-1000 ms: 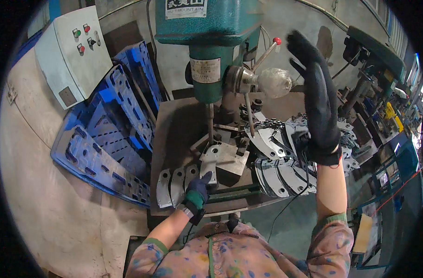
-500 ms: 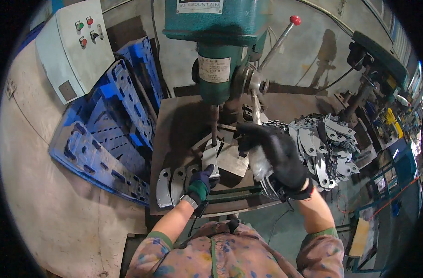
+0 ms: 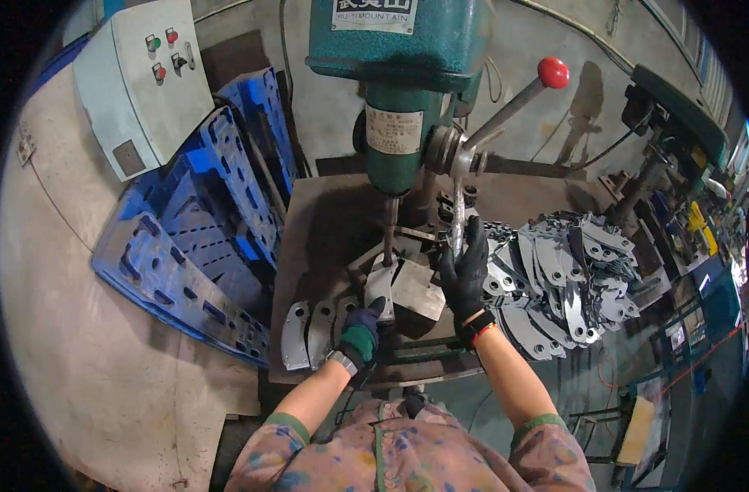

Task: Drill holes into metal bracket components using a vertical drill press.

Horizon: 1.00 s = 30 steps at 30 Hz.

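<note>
My left hand [image 3: 361, 330], in a dark glove with a green cuff, is closed on the near end of a grey metal plate [image 3: 379, 287]. That plate lies under the spindle bit [image 3: 390, 234] of a green drill press [image 3: 395, 164], beside a pale metal block [image 3: 419, 291]. The bit's tip reaches the plate's far end; whether it touches cannot be made out. My right hand [image 3: 466, 275], black-gloved, has its thumb and fingers around the lower end of a metal feed lever [image 3: 458, 209]. Another lever with a red knob [image 3: 553, 73] points up to the right.
Several curved metal plates [image 3: 295, 336] lie left of my left hand. A big heap of similar plates [image 3: 547, 271] covers the right of the worktable [image 3: 313, 238]. Blue plastic pallets [image 3: 182, 271] lean at the left, below a grey control box [image 3: 141, 90].
My right hand, blurred before, now sits upright at the lever's lower end. The red-knobbed lever appears larger and farther right. My left hand still holds the plate under the bit.
</note>
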Motion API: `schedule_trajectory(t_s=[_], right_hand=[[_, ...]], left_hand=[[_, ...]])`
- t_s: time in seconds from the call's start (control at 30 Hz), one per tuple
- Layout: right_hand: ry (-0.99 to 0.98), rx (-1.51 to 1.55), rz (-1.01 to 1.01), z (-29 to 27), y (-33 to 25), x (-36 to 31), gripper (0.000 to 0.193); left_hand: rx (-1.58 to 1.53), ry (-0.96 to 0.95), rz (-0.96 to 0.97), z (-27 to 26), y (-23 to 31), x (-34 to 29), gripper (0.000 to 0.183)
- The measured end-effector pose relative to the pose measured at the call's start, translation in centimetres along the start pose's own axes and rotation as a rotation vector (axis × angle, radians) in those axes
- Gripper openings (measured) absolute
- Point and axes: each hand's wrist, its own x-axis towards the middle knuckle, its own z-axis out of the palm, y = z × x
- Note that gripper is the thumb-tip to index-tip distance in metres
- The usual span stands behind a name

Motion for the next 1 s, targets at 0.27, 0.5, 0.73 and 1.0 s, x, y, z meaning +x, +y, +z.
schedule_trajectory(t_s=[0.27,0.5,0.73,1.0], right_hand=[[-0.089,-0.02,0.24,2.3,5.9,0.5,0.082],[-0.035,0.038,0.323,4.8,10.9,0.4,0.026],[-0.033,-0.065,0.246,6.0,13.4,0.6,0.031],[-0.021,-0.066,0.206,6.7,16.6,1.3,0.032]], left_hand=[[-0.35,-0.038,-0.136,-0.1,5.4,-1.4,0.042],[-0.833,0.017,-0.663,0.5,6.1,0.0,0.036],[-0.912,0.048,-0.647,0.5,5.7,0.1,0.035],[-0.683,0.024,-0.656,0.6,5.7,0.4,0.044]])
